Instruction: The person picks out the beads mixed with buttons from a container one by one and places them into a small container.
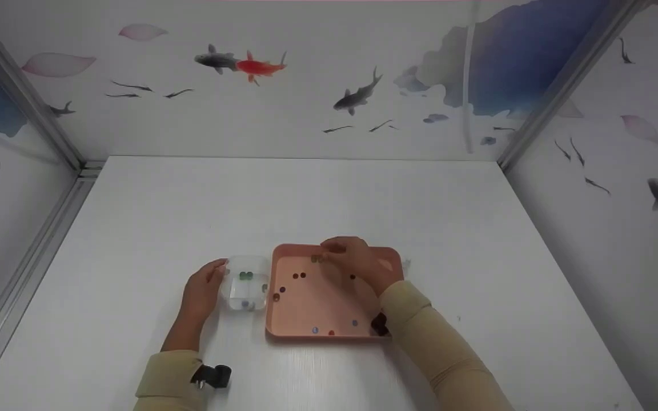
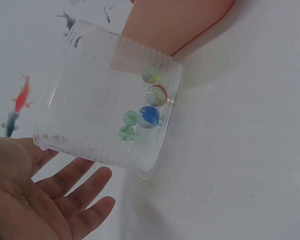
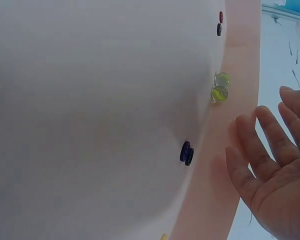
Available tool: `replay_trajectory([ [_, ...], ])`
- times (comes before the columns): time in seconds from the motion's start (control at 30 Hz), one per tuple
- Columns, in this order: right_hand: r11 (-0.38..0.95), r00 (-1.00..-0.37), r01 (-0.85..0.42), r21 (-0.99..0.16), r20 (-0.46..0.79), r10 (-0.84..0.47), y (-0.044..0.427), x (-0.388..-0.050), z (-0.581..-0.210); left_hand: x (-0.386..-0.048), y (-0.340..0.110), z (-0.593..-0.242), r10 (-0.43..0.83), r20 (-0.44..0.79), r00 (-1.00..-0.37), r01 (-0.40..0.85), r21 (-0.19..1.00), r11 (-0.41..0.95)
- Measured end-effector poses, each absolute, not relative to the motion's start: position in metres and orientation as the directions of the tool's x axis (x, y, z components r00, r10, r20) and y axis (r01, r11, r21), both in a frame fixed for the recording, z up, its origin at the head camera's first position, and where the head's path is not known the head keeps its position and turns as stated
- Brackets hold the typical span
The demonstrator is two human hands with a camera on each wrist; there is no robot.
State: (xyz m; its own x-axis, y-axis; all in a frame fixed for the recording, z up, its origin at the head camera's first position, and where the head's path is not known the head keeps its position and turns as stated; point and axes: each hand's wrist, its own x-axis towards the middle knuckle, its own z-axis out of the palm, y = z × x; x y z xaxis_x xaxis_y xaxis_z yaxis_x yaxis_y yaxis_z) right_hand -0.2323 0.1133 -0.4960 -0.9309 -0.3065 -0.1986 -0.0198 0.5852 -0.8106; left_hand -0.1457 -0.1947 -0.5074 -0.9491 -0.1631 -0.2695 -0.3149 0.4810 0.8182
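Note:
A clear plastic container (image 1: 241, 291) stands left of the pink tray (image 1: 329, 338), with several glass marbles inside, among them a blue one (image 2: 149, 116) and green ones (image 2: 126, 133). My left hand (image 1: 200, 290) rests against the container's left side. In the left wrist view its fingers lie fairly straight, not wrapped round the wall. Over the tray's far edge hovers my right hand (image 1: 354, 260), fingers loosely bent, with nothing seen between them. Two yellow-green marbles (image 3: 220, 93) lie on the tray near its fingertips.
Small flat button-like discs, dark blue (image 3: 185, 151), black (image 3: 219, 30) and red (image 3: 221, 17), lie in the tray. Further marbles or discs sit near its left and front edges. Printed panels with fish (image 1: 260, 67) enclose the white table (image 1: 209, 200) at back and sides.

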Motion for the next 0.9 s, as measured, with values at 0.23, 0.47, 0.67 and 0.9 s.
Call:
replay_trajectory([
  [0.23,0.672,-0.925,-0.027,-0.740,-0.236,-0.297,0.109,-0.232,-0.498,-0.146,-0.196,-0.506,-0.171,-0.282,-0.944,-0.330,0.813,0.479],
  [0.47,0.732,-0.928,-0.029,-0.681,-0.255,-0.274,0.103,-0.233,-0.501,-0.146,-0.195,-0.507,-0.179,-0.289,-0.941,-0.340,0.816,0.468],
  [0.67,0.791,-0.921,-0.059,-0.609,-0.273,-0.279,0.100,-0.232,-0.502,-0.146,-0.195,-0.507,-0.177,-0.290,-0.940,-0.340,0.818,0.464],
  [0.9,0.812,-0.906,-0.133,-0.568,-0.263,-0.332,0.098,-0.231,-0.504,-0.146,-0.196,-0.508,-0.176,-0.282,-0.943,-0.332,0.821,0.465],
])
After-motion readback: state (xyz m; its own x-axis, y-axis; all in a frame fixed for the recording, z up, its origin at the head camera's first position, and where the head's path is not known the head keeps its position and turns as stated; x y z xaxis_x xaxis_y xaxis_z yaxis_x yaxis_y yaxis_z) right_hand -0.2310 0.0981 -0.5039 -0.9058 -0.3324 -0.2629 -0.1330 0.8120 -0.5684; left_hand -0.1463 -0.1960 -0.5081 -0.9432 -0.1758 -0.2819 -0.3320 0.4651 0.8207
